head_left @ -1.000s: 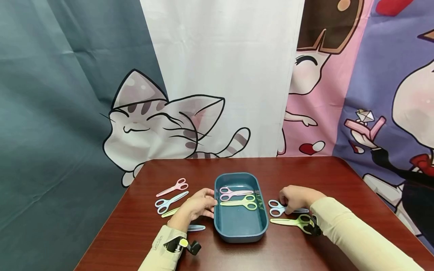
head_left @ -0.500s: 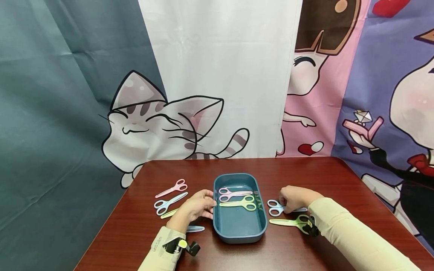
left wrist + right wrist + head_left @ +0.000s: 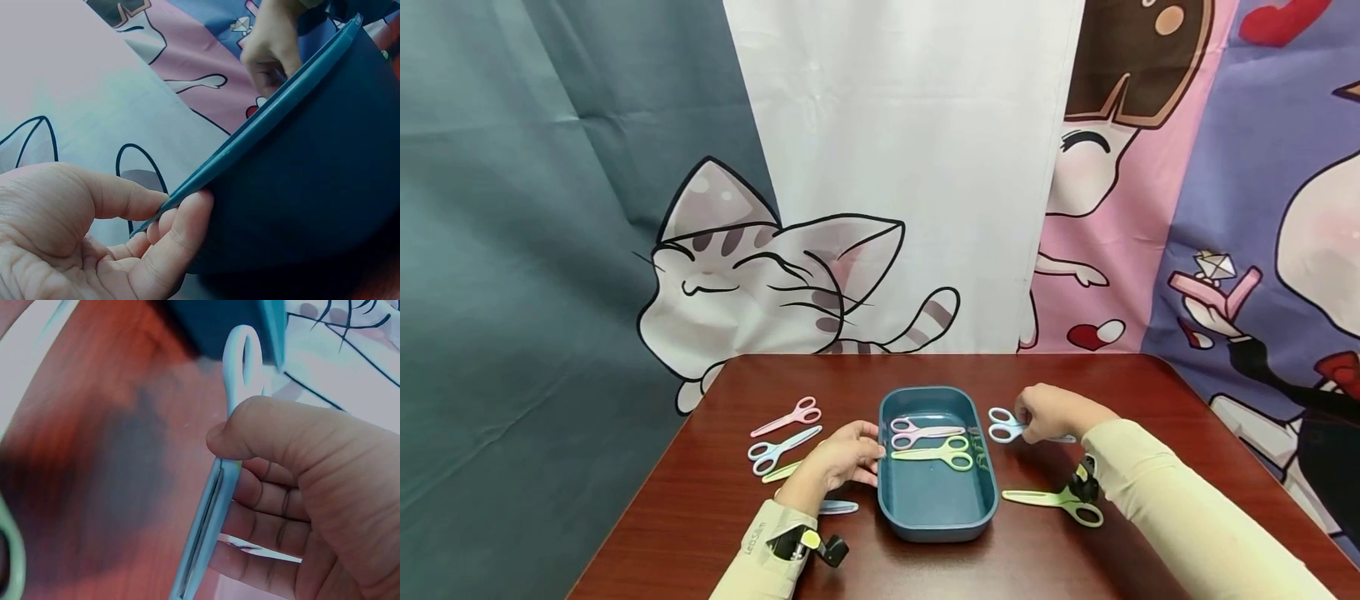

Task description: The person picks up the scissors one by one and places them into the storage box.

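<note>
My left hand pinches the left rim of a dark teal plastic tray, thumb on one side of the wall and fingers on the other in the left wrist view. Inside the tray lie lilac-pink scissors and yellow-green scissors. Just right of the tray, my right hand grips light blue scissors between thumb and fingers. They hang above the table with the blades together, handle loops pointing toward the tray. Below that hand, green scissors lie on the table.
Left of the tray, pink scissors, light blue scissors and green scissors lie on the brown table. Another blue pair is partly hidden by my left wrist. A printed curtain hangs behind the table.
My right hand has lifted the light blue scissors off the table, uncovering more of the green pair below. My left hand stays at the tray's rim. The head view has shifted slightly.
</note>
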`<state>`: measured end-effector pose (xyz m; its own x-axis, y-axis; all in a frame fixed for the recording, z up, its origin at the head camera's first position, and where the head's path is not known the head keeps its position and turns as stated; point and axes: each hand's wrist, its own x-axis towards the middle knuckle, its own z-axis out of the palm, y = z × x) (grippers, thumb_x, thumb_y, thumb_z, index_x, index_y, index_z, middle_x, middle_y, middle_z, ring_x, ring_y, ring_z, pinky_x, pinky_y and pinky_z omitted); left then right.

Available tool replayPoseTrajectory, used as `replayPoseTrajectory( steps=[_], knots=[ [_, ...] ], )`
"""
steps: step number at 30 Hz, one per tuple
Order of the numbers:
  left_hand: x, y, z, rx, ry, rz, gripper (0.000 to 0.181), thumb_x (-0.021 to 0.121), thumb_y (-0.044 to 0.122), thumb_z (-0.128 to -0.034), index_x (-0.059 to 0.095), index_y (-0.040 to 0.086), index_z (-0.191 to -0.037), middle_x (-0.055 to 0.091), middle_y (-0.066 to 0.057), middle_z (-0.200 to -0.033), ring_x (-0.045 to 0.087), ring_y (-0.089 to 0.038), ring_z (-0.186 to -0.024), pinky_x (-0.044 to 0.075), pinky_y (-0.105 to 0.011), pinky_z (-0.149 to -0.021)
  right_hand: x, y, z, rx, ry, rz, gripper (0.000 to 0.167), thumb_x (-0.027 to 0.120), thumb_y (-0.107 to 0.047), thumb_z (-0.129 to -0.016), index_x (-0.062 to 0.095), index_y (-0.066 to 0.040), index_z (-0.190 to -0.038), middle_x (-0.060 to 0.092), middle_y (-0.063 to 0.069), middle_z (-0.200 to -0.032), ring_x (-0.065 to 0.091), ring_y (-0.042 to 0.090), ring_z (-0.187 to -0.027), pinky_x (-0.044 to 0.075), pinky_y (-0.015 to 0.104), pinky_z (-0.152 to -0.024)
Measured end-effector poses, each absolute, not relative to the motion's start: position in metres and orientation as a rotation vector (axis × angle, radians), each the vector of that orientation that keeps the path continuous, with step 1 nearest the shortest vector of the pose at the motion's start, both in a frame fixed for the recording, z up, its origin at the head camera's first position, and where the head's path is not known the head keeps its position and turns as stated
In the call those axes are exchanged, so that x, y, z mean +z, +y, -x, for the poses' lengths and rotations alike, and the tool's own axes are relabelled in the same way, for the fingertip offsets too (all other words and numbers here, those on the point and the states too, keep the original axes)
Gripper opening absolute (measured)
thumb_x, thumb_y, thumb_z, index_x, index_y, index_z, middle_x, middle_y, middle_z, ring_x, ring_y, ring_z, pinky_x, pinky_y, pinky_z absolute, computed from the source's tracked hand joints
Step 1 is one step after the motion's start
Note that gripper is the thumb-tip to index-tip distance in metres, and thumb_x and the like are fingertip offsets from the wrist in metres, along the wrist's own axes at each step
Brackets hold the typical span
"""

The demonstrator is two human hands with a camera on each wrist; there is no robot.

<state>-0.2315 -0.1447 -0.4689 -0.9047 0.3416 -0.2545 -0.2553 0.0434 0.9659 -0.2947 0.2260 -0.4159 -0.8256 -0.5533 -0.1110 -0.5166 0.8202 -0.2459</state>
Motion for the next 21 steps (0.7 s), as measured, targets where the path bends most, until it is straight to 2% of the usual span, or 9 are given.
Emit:
replayPoseTrajectory(
  steps=[12,21],
  knots=[
    [-0.467,-0.143,0.229,1.922,1.903,-0.065,0.044,0.056,-0.003,-0.0936,0.035,-0.007,-0.132,0.056,-0.008,-0.086,0.057,-0.014,-0.061,0.058,-0.028,-0.051,-0.392,0.205,0.299,-0.213,2.928,0.845,0.017,0.080,-0.009,-0.069,0.063,-0.013,-0.067,0.055,-0.003,-0.063,0.047,0.016,-0.058,0.042,0.030,-0.054],
    [-0.468,-0.144,0.230,1.920,1.906,-0.062,0.045,0.057,-0.003,-0.0932,0.035,-0.008,-0.132,0.057,-0.009,-0.089,0.057,-0.014,-0.061,0.058,-0.028,-0.051,-0.381,0.167,0.298,-0.265,2.883,0.904,0.013,0.081,-0.014,-0.074,0.068,-0.012,-0.075,0.059,-0.003,-0.069,0.052,0.016,-0.064,0.048,0.030,-0.059]
  ],
)
